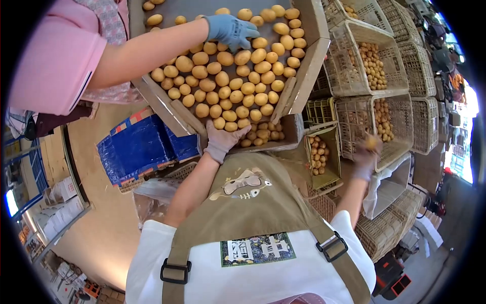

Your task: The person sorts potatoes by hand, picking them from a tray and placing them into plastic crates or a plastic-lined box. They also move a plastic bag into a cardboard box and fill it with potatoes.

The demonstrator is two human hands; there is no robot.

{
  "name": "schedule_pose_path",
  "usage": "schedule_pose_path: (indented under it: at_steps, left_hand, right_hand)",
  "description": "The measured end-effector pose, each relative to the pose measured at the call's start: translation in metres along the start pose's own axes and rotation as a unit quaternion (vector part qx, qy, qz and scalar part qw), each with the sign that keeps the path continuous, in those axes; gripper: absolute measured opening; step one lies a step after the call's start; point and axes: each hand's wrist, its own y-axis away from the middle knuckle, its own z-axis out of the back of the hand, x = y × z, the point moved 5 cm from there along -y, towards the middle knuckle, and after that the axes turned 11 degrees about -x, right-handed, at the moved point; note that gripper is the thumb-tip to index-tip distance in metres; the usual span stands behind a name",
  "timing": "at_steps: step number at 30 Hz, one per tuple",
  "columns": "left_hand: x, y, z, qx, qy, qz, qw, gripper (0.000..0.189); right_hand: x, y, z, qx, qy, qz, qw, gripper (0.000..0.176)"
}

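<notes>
Head view, our two hands are gloved in grey.

- Our left hand (220, 142) lies flat at the bottom corner of the wooden tray (304, 71), fingers loosely spread and pointing up. The fingertips touch the lowest row of yellow produce (238, 86). We see nothing gripped in it.
- Our right hand (365, 154) is motion-blurred and closed around a single yellow piece (373, 143). It sits over the front rim of the near wire basket (400, 116), well away from the tray.
- The produce is small, round and tan-yellow, packed in one layer across the tray. We can't tell what kind it is.
- More of it has collected in the lower wooden box (288, 133), just right of our left hand.
- The green crate (331, 137) between our hands holds a few pieces.
- The near wire basket and the far wire basket (349, 50) above it each hold a small pile.
- A co-worker in a pink sleeve (55, 55) reaches in from the left. Their blue-gloved hand (230, 29) is palm down on the produce at the tray's top.
- A blue carton (139, 147) sits left of our left arm, below the tray.
</notes>
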Motion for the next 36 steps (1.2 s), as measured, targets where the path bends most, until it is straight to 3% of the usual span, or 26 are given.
schedule_pose_path:
  at_steps: [1, 2, 3, 5, 7, 8, 9, 11, 12, 13, 14, 15, 16, 21, 26, 27, 30, 31, 34, 36]
  left_hand:
    - [0.000, 0.002, -0.003, 0.008, -0.005, -0.012, 1.000, 0.066]
    - [0.001, 0.003, -0.004, 0.016, -0.011, -0.021, 1.000, 0.062]
    - [0.002, 0.001, 0.001, 0.028, -0.005, -0.025, 0.999, 0.063]
    - [0.004, 0.003, 0.001, 0.036, 0.004, -0.016, 0.999, 0.063]
    - [0.007, 0.007, -0.008, 0.030, 0.009, -0.001, 1.000, 0.065]
    - [0.006, 0.004, -0.008, 0.088, -0.053, -0.037, 0.994, 0.065]
    - [0.005, -0.001, -0.002, 0.143, -0.114, -0.074, 0.980, 0.065]
    - [0.002, -0.005, 0.005, 0.142, -0.160, -0.090, 0.973, 0.077]
    - [0.001, -0.007, 0.009, 0.141, -0.183, -0.098, 0.968, 0.083]
    - [0.003, -0.005, 0.006, 0.064, -0.092, -0.051, 0.992, 0.083]
    - [0.005, -0.002, 0.007, -0.014, 0.003, -0.004, 1.000, 0.083]
    - [0.006, 0.000, 0.006, 0.011, 0.034, 0.020, 0.999, 0.081]
    - [0.004, -0.001, 0.009, 0.023, 0.020, 0.006, 1.000, 0.081]
    - [0.006, 0.001, 0.011, 0.037, 0.040, -0.017, 0.998, 0.078]
    - [0.013, -0.002, 0.018, -0.064, 0.113, 0.002, 0.992, 0.084]
    - [0.013, -0.004, 0.020, -0.048, 0.101, -0.007, 0.994, 0.084]
    - [0.015, -0.007, 0.024, -0.010, 0.086, -0.018, 0.996, 0.084]
    - [0.015, -0.008, 0.024, -0.001, 0.094, -0.010, 0.996, 0.084]
    - [0.016, -0.005, 0.020, -0.016, 0.068, -0.023, 0.997, 0.089]
    - [0.015, -0.005, 0.022, -0.024, 0.050, -0.029, 0.998, 0.090]
  right_hand:
    - [0.047, -0.003, 0.061, -0.133, -0.204, 0.037, 0.969, 0.022]
    - [0.093, 0.019, 0.078, -0.249, -0.146, 0.173, 0.942, 0.018]
    - [0.125, 0.037, 0.104, -0.283, -0.172, 0.207, 0.921, 0.020]
    - [0.148, 0.050, 0.111, -0.254, -0.163, 0.223, 0.927, 0.021]
    - [0.139, 0.039, 0.090, -0.125, -0.088, 0.178, 0.972, 0.022]
    - [0.126, 0.034, 0.067, -0.057, -0.050, 0.152, 0.985, 0.022]
    - [0.102, 0.033, 0.022, -0.057, 0.008, 0.157, 0.986, 0.021]
    - [0.040, 0.052, -0.098, -0.082, 0.195, 0.198, 0.957, 0.024]
    - [0.010, 0.065, -0.150, -0.069, 0.292, 0.213, 0.930, 0.028]
    - [-0.018, 0.082, -0.195, -0.027, 0.376, 0.229, 0.897, 0.032]
    - [-0.047, 0.093, -0.227, 0.089, 0.462, 0.299, 0.830, 0.035]
    - [-0.069, 0.106, -0.253, 0.178, 0.504, 0.300, 0.790, 0.037]
    - [-0.087, 0.119, -0.277, 0.289, 0.512, 0.464, 0.663, 0.037]
    - [-0.149, 0.120, -0.316, 0.350, 0.576, 0.419, 0.608, 0.034]
    - [-0.211, 0.079, -0.350, 0.340, 0.829, 0.249, 0.368, 0.045]
    - [-0.220, 0.071, -0.354, 0.335, 0.862, 0.212, 0.316, 0.048]
    - [-0.220, 0.052, -0.360, 0.356, 0.811, 0.123, 0.448, 0.056]
    - [-0.217, 0.051, -0.360, 0.358, 0.800, 0.123, 0.466, 0.056]
    - [-0.228, 0.037, -0.360, 0.376, 0.816, 0.108, 0.425, 0.059]
    - [-0.220, 0.046, -0.365, 0.375, 0.808, 0.108, 0.442, 0.057]
